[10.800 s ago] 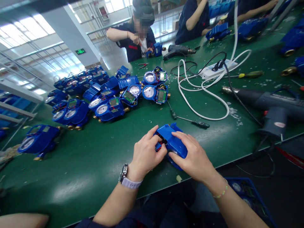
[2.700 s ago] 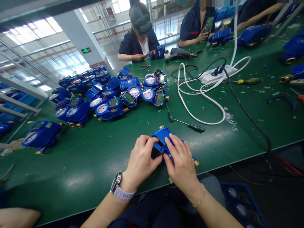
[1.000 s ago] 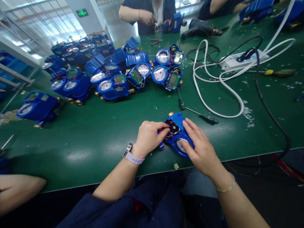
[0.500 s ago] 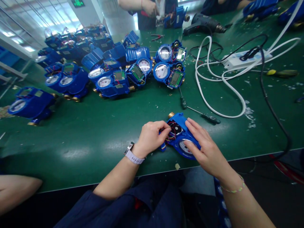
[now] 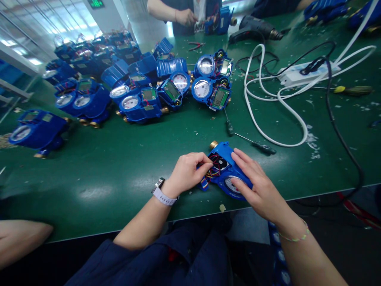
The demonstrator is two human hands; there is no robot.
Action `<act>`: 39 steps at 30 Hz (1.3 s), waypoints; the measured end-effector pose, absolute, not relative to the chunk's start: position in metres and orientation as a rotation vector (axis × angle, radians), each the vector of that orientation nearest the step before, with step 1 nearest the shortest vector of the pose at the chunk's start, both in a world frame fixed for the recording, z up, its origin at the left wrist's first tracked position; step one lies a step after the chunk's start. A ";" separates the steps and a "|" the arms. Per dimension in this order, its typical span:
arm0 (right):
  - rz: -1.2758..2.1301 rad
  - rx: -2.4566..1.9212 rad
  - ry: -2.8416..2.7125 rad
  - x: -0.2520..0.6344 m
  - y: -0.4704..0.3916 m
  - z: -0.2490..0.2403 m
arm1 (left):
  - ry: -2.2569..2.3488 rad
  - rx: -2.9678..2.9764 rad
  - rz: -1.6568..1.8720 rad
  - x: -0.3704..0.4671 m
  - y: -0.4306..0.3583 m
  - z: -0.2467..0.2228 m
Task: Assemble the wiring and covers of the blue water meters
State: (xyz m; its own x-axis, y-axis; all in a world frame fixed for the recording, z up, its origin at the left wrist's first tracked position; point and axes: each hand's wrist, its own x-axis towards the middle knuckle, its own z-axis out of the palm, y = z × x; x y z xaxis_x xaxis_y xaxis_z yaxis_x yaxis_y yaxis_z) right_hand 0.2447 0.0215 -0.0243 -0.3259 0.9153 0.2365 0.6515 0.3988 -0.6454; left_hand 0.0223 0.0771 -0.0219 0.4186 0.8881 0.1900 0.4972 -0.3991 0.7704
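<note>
A blue meter (image 5: 225,150) lies near the table's front edge, its wiring compartment uncovered and its round dial partly under my right hand. Thin coloured wires (image 5: 214,171) spill from the compartment's left side. My left hand (image 5: 193,171), with a watch at the wrist, pinches at these wires, thumb and index finger together. My right hand (image 5: 256,182) rests along the meter's right side, thumb over the dial and fingers on the casing, gripping it. A brass fitting (image 5: 213,145) sticks out at the meter's far end.
Several blue meters (image 5: 139,104) stand across the table's left and middle. Beyond my meter lie two screwdrivers (image 5: 263,148). White cable (image 5: 248,107), a power strip (image 5: 309,73) and a heat gun (image 5: 258,29) lie to the right. Another person's hands (image 5: 187,18) work opposite; a bare arm (image 5: 24,238) rests at left.
My left hand has shifted slightly left, with more of the wires showing beside it. My right hand stays on the meter. Across the table, the other person's hand has moved slightly.
</note>
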 end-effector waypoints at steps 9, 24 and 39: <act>0.620 -1.325 -2.088 0.246 0.021 -0.023 | 1.097 2.118 0.848 0.016 0.076 -0.026; 0.597 -1.308 -2.087 0.246 0.021 -0.025 | 1.144 2.256 0.741 0.013 0.072 -0.027; 0.594 -1.327 -2.055 0.243 0.017 -0.025 | 1.208 2.530 0.947 0.023 0.065 -0.032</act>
